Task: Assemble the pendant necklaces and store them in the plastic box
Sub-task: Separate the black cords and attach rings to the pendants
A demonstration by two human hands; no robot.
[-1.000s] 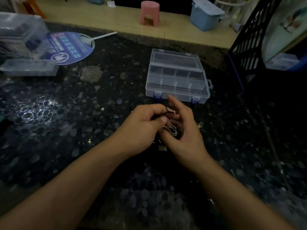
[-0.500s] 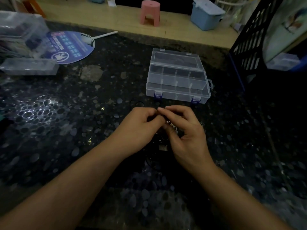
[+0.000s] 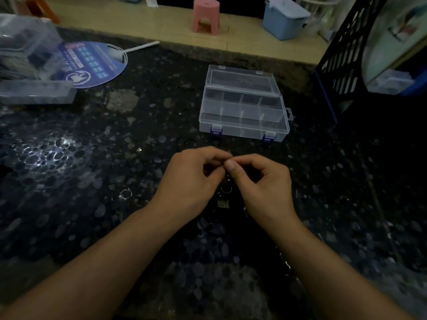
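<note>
My left hand (image 3: 191, 181) and my right hand (image 3: 261, 183) meet fingertip to fingertip over the dark table, both pinching a thin black necklace cord that is mostly hidden between the fingers. Below the fingertips hang small metal rings and a pendant (image 3: 223, 202), dim and hard to make out. A loop of black cord (image 3: 208, 226) lies on the table between my wrists. The clear plastic box (image 3: 242, 125) with dividers and blue latches stands open just beyond my hands, its lid tipped back.
A blue round hand fan (image 3: 92, 63) and clear plastic cases (image 3: 34, 91) lie at the far left. A black lattice rack (image 3: 346, 54) stands at the right. Another black cord loop (image 3: 186, 143) and a small ring (image 3: 126, 194) lie left of my hands.
My right hand's fingers have curled in from an open spread, and its thumb and forefinger now meet the left hand's fingertips. Both hands sit slightly nearer to me.
</note>
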